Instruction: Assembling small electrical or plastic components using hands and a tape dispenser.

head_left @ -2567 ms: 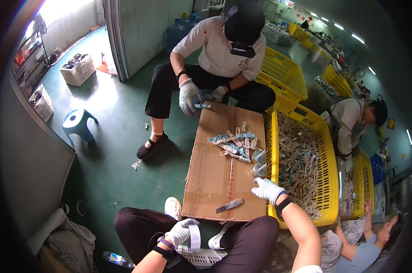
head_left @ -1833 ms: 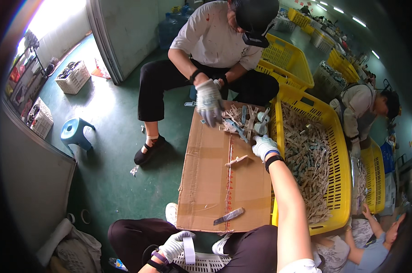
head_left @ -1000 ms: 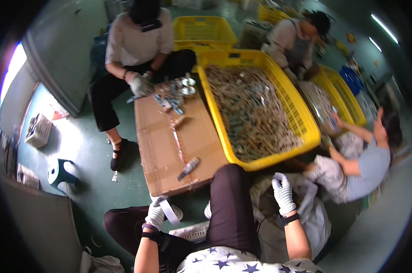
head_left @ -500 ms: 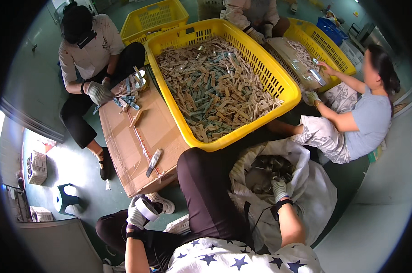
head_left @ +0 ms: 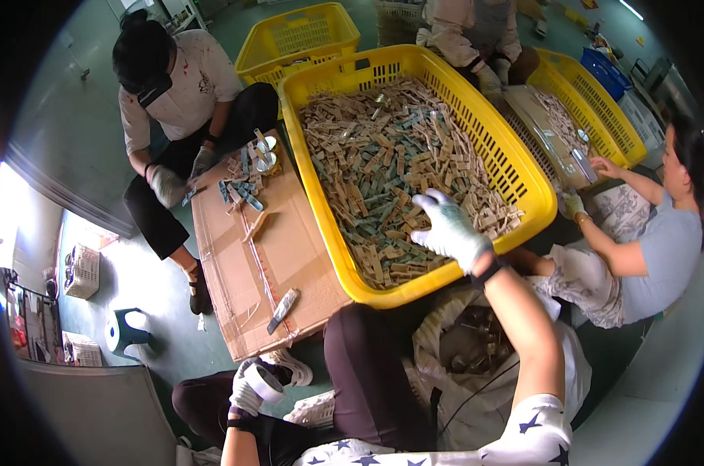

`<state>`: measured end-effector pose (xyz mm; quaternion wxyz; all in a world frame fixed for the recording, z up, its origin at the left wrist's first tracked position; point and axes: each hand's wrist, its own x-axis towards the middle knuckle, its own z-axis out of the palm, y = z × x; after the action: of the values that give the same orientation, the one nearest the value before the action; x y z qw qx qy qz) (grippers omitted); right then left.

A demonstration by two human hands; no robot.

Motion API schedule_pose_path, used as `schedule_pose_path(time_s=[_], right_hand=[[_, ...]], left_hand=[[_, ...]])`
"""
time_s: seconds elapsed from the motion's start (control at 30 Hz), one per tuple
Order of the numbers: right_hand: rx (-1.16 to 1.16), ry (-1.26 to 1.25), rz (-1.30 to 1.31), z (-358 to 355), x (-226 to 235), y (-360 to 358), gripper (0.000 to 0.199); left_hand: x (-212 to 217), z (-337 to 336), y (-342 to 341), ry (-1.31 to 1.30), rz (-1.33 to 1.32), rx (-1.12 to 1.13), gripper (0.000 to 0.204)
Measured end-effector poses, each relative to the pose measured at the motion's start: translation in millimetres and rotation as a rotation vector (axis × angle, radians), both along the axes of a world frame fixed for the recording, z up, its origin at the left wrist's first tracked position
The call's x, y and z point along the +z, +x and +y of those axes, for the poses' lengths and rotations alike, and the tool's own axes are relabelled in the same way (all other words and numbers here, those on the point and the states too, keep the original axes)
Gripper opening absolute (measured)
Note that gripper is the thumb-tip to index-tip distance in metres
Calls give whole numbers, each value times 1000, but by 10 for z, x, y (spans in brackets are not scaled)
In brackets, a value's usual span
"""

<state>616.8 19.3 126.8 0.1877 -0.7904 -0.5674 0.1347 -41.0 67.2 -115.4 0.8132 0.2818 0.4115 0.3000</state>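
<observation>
My left hand (head_left: 245, 396), in a pale knit glove, is closed around a white ring-shaped roll (head_left: 265, 383) that looks like tape, held low by my bent leg. Above the near right part of a big yellow basket (head_left: 402, 293) is my right hand (head_left: 451, 231), also gloved, with thumb and fingers apart and nothing visible in it. Flat tan and blue-green strips (head_left: 367, 167) fill the basket in a loose heap. Beside my right leg stands an open white sack (head_left: 476, 404) with shiny dark metallic-looking pieces (head_left: 472, 342) inside.
A cardboard box (head_left: 235, 291) stands left of the basket, bearing a grey strip (head_left: 283, 311) and small blue pieces (head_left: 243, 193). Co-workers sit at left (head_left: 185, 74), far side (head_left: 472, 35) and right (head_left: 655, 241). More yellow baskets (head_left: 297, 35) and a green stool (head_left: 123, 334) stand around.
My right hand has left the sack and risen forward over the yellow basket, its fingers now spread. My left hand keeps the white roll. The whole view has shifted somewhat.
</observation>
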Motion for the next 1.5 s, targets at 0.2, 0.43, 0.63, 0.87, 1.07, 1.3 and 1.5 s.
schedule_pose_path(time_s=[0.2,0.43,0.63,0.87,1.07,1.3,1.5], right_hand=[[133,-989,-269,990,-990,510,97],[-27,-1043,-126,1376,-2231,719,89],[-172,-910,-108,1232,-2019,592,86],[117,-1150,-249,1158,-1816,275,83],[96,-1012,-233,1127,-1938,259,77],[107,-883,-67,906,-2262,358,60],[-990,-186,1249,1033,-2210,645,43]], left_hand=[[936,-208,687,-422,-151,240,30],[1301,-248,744,-261,165,278,26],[1246,-190,864,-267,225,298,19],[1330,-150,949,-265,196,273,17],[1215,-164,921,-397,85,417,15],[1349,-134,947,-463,-9,391,17],[1315,-183,928,-324,-13,329,13]])
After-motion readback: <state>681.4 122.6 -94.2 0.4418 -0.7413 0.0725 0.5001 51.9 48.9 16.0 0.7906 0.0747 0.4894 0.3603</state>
